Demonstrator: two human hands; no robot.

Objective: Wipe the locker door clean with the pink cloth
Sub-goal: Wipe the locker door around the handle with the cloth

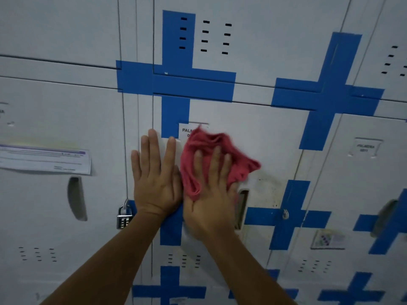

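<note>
The grey locker door (259, 133) with blue cross markings fills the middle of the view. My right hand (211, 194) lies flat on the pink cloth (220, 150) and presses it against the door, just left of the handle recess (242, 208). The cloth covers part of a white name label (185, 129). My left hand (157, 175) rests flat on the door's left edge, fingers spread and pointing up, holding nothing. Dirty speckles show on the door to the right of the cloth.
A combination padlock (123, 215) hangs at the left neighbour locker's edge. A paper notice (44, 159) is stuck on the left locker. Another locker with a label and a sticker (328, 238) stands to the right. A small hasp ring (285, 214) sits right of the handle.
</note>
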